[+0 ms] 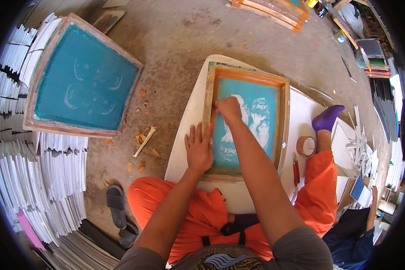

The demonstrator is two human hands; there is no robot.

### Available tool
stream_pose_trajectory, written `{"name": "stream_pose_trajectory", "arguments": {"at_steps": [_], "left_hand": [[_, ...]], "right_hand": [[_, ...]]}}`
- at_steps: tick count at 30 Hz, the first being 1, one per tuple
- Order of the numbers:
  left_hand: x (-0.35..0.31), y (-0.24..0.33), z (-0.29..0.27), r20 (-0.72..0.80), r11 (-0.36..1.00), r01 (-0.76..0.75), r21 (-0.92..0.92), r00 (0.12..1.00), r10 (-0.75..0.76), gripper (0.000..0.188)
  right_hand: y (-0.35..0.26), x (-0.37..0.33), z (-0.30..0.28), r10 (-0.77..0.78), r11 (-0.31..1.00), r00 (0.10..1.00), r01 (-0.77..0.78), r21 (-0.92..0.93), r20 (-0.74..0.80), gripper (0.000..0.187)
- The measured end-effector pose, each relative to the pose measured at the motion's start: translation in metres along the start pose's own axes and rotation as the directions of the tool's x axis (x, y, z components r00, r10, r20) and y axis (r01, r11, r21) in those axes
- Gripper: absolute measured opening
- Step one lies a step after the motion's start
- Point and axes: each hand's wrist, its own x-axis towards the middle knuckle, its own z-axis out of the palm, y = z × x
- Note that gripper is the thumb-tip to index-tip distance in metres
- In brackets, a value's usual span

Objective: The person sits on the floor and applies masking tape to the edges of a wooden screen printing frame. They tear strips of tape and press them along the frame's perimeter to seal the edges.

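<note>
A wooden screen-printing frame [283,121] with teal mesh [229,85] lies on a white board [184,117] between my legs. Pale figures and lettering show on the mesh. My left hand [200,150] rests flat with fingers spread against the frame's left side. Just inside that same side, my right hand [229,110] is closed in a fist near the inner edge of the wood. What its fingers hold, if anything, is hidden. Right of the frame are a roll of brown tape [306,146] and a red utility knife [296,170].
A larger teal screen [99,67] leans on stacked white sheets [13,171] at the left. Dark slippers [116,207] and a pale stick [145,141] lie on the floor. More frames [274,13] are stacked at the back. Another person [353,238] is at the lower right.
</note>
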Motion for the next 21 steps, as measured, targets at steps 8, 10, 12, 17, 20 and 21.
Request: {"name": "stream_pose_trajectory", "arguments": {"at_steps": [8,10,12,17,20,21], "left_hand": [[-0.001,0.001,0.002,-0.014,1.000,-0.014,0.012,1.000,0.014,0.063],[-0.001,0.001,0.003,0.004,1.000,-0.002,0.004,1.000,0.002,0.061],[-0.001,-0.001,0.003,-0.003,1.000,-0.002,-0.023,1.000,0.002,0.058],[0.000,-0.008,0.003,-0.039,0.992,0.008,-0.123,0.999,-0.013,0.053],[-0.001,-0.007,0.005,-0.049,0.991,-0.007,-0.135,0.999,0.001,0.053],[-0.001,-0.008,0.005,-0.047,0.991,-0.007,-0.130,0.999,0.001,0.053]], "right_hand": [[-0.019,0.042,-0.012,-0.029,0.999,0.995,0.031,0.015,-0.095,0.025],[-0.005,0.032,-0.006,-0.032,0.999,0.996,0.034,0.013,-0.087,0.026],[0.016,0.008,0.006,-0.023,0.999,0.998,0.026,0.035,-0.065,0.027],[0.018,-0.082,0.004,0.177,0.984,0.977,-0.180,0.016,0.116,0.023],[0.053,-0.124,0.017,0.147,0.989,0.986,-0.149,0.010,0.083,0.023],[0.066,-0.130,0.024,0.127,0.992,0.990,-0.128,0.014,0.060,0.024]]}}
